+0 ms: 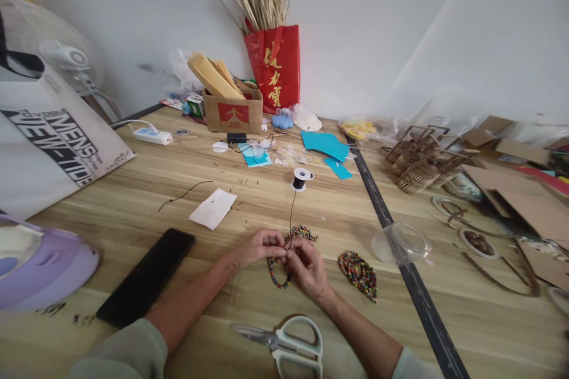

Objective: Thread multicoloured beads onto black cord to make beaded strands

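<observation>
My left hand [260,247] and my right hand [306,269] meet over the wooden table [133,201], fingers pinched together on a string of small multicoloured beads [278,277] that loops below and behind them. A thin black thread runs from my fingers up to a small spool [301,179]. A loose pile of the same beads [358,273] lies just right of my right hand. White-handled scissors [284,343] lie in front of my wrists.
A black phone [146,276] lies at left, a white paper slip [212,208] beyond it. A clear plastic cup [400,243] lies on its side at right. A cardboard box [233,109], red bag [273,65], blue paper pieces [326,145] and wooden cutouts [418,163] stand farther back.
</observation>
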A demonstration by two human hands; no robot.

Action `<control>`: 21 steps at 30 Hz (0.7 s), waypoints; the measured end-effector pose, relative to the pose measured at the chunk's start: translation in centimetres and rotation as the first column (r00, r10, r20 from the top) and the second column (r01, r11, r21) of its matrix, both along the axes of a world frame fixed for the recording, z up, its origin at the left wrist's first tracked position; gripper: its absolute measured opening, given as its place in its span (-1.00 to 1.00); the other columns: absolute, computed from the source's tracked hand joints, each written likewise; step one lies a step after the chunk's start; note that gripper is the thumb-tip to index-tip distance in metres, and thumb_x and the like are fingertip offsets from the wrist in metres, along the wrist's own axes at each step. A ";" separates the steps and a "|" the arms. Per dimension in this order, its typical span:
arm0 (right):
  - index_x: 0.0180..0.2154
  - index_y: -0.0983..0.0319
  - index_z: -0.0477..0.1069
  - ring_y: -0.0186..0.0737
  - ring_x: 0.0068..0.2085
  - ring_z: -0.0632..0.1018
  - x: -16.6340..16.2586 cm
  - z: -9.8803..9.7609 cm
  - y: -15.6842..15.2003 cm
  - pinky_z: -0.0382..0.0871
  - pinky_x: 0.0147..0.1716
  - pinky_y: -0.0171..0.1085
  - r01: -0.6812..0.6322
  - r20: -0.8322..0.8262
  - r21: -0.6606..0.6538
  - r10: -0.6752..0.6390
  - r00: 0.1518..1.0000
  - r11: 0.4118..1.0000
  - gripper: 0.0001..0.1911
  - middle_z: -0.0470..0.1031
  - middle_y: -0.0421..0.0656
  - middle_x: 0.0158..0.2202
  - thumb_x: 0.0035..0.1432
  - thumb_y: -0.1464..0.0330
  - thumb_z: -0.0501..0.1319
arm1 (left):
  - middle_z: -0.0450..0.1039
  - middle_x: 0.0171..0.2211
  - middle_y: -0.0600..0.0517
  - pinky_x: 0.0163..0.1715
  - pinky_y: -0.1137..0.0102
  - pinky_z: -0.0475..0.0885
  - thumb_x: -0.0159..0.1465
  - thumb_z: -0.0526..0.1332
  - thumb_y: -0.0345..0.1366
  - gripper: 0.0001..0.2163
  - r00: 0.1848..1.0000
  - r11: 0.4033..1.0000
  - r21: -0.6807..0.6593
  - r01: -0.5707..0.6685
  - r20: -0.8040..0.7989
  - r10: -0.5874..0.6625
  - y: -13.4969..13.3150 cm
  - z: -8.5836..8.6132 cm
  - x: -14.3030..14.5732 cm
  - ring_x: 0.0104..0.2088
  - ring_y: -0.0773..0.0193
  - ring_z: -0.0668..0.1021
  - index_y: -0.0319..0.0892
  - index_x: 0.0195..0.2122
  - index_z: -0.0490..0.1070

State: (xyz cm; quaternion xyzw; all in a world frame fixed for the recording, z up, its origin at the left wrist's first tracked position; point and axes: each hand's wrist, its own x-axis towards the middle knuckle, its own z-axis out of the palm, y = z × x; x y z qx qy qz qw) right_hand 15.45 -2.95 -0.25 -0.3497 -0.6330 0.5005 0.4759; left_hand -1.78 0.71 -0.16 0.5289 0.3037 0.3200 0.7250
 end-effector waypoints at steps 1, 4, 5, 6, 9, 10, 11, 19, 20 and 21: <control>-0.36 0.21 0.30 -0.31 -0.47 0.38 0.0 0.0 0.0 0.24 -0.50 -0.33 -0.001 0.006 -0.002 0.001 1.000 1.000 -0.73 0.35 -0.19 -0.47 0.25 0.15 0.14 | 0.50 -0.54 0.06 -0.41 0.48 0.36 0.04 0.41 -0.14 -0.69 1.000 1.000 0.001 0.002 -0.004 -0.002 0.0 -0.1 0.0 -0.50 0.38 0.50 -0.28 -0.44 0.39; -0.34 0.21 0.29 -0.33 -0.51 0.34 0.1 0.0 -0.1 0.20 -0.53 -0.35 0.001 0.020 -0.007 -0.001 1.000 1.000 -0.74 0.34 -0.22 -0.50 0.26 0.15 0.12 | 0.53 -0.52 0.03 -0.38 0.47 0.38 0.06 0.39 -0.16 -0.72 1.000 1.000 0.011 0.008 0.005 -0.008 0.1 -0.4 -0.1 -0.47 0.36 0.53 -0.27 -0.45 0.40; -0.33 0.21 0.28 -0.34 -0.52 0.33 0.1 0.1 -0.1 0.19 -0.54 -0.35 0.005 0.023 -0.006 -0.005 1.000 1.000 -0.74 0.33 -0.22 -0.51 0.27 0.15 0.12 | 0.54 -0.52 0.03 -0.38 0.47 0.39 0.07 0.39 -0.16 -0.72 1.000 1.000 0.016 0.011 0.012 -0.011 0.1 -0.4 0.0 -0.47 0.35 0.54 -0.27 -0.45 0.40; -0.33 0.20 0.28 -0.34 -0.52 0.33 0.0 0.2 -0.1 0.18 -0.54 -0.35 0.014 0.027 -0.004 -0.013 1.000 1.000 -0.74 0.33 -0.23 -0.52 0.27 0.15 0.12 | 0.54 -0.52 0.02 -0.37 0.46 0.39 0.08 0.39 -0.16 -0.73 1.000 1.000 0.019 0.014 0.016 -0.015 0.1 -0.5 0.0 -0.46 0.35 0.54 -0.28 -0.45 0.40; -0.35 0.20 0.28 -0.35 -0.54 0.31 0.0 0.4 0.0 0.18 -0.55 -0.35 0.041 0.030 0.000 -0.041 0.999 0.999 -0.73 0.29 -0.26 -0.54 0.26 0.14 0.12 | 0.55 -0.51 0.01 -0.36 0.46 0.41 0.10 0.37 -0.17 -0.74 1.000 1.000 0.020 0.020 0.018 -0.020 0.0 -0.3 0.0 -0.46 0.34 0.55 -0.29 -0.44 0.42; -0.34 0.20 0.28 -0.35 -0.55 0.31 0.0 0.5 0.0 0.18 -0.55 -0.35 0.045 0.027 -0.004 -0.045 0.999 0.999 -0.73 0.28 -0.27 -0.55 0.26 0.13 0.12 | 0.56 -0.50 0.01 -0.35 0.45 0.41 0.10 0.37 -0.17 -0.74 1.000 1.000 0.016 0.020 0.018 -0.020 -0.1 -0.1 -0.1 -0.46 0.34 0.56 -0.29 -0.43 0.43; -0.34 0.20 0.28 -0.35 -0.55 0.30 0.1 0.6 0.1 0.17 -0.55 -0.36 0.050 0.023 -0.009 -0.050 0.998 0.999 -0.73 0.27 -0.27 -0.56 0.26 0.13 0.12 | 0.56 -0.50 0.00 -0.35 0.45 0.42 0.10 0.37 -0.17 -0.74 1.000 1.000 0.010 0.019 0.019 -0.019 -0.1 0.0 -0.1 -0.46 0.34 0.56 -0.29 -0.42 0.43; -0.30 0.21 0.28 -0.37 -0.53 0.28 0.2 0.3 0.5 0.19 -0.55 -0.37 0.130 -0.044 -0.086 -0.134 0.990 0.988 -0.71 0.26 -0.27 -0.51 0.23 0.10 0.14 | 0.55 -0.53 0.00 -0.38 0.46 0.43 0.10 0.37 -0.16 -0.73 1.000 1.000 0.008 0.021 0.014 -0.021 -0.2 0.5 -0.1 -0.50 0.35 0.56 -0.29 -0.43 0.43; -0.30 0.21 0.28 -0.37 -0.53 0.28 0.2 0.3 0.5 0.20 -0.55 -0.37 0.123 -0.059 -0.097 -0.129 0.990 0.988 -0.71 0.26 -0.27 -0.51 0.23 0.10 0.15 | 0.55 -0.53 0.00 -0.38 0.46 0.43 0.10 0.37 -0.16 -0.73 1.000 1.000 0.010 0.019 0.013 -0.019 -0.2 0.5 -0.1 -0.50 0.35 0.55 -0.29 -0.43 0.43; -0.29 0.21 0.28 -0.37 -0.54 0.29 0.1 0.4 0.5 0.20 -0.56 -0.38 0.117 -0.072 -0.106 -0.125 0.990 0.987 -0.71 0.27 -0.27 -0.53 0.23 0.10 0.15 | 0.54 -0.53 0.01 -0.38 0.47 0.43 0.11 0.37 -0.16 -0.73 1.000 1.000 0.009 0.017 0.011 -0.017 -0.2 0.5 -0.1 -0.49 0.35 0.55 -0.29 -0.42 0.43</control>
